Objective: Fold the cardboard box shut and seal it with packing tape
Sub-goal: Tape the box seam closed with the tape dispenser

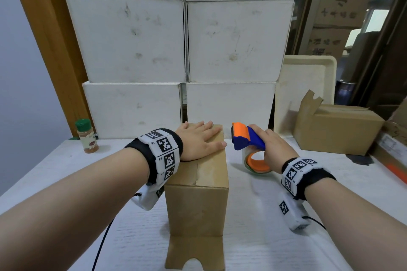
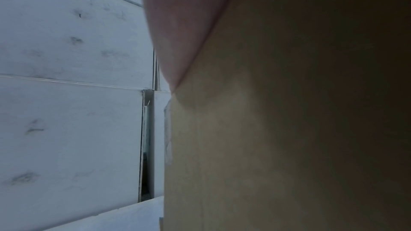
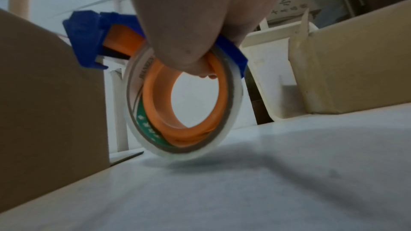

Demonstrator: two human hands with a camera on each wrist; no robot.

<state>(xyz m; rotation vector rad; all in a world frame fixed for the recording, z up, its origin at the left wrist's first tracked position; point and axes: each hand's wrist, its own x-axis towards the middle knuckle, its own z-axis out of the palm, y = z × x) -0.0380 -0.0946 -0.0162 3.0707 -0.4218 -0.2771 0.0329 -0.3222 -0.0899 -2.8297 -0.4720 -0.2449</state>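
Note:
A brown cardboard box (image 1: 198, 200) stands in the middle of the white table (image 1: 308, 226), its top flaps folded down and one bottom flap lying flat toward me. My left hand (image 1: 199, 141) lies flat on the box top with straight fingers; in the left wrist view the palm (image 2: 184, 24) presses against the box (image 2: 255, 138). Right of the box, my right hand (image 1: 273, 149) grips a blue and orange tape dispenser (image 1: 246, 138) with a clear tape roll (image 3: 177, 108), held just above the table (image 3: 244, 191). The box side (image 3: 48, 94) shows left of it.
Stacked white cartons (image 1: 182, 46) form a wall behind the table. A spice jar with a green lid (image 1: 87, 136) stands at the left rear. A second brown box (image 1: 337, 130) with a raised flap and a cream tray (image 1: 308, 81) sit at the right rear.

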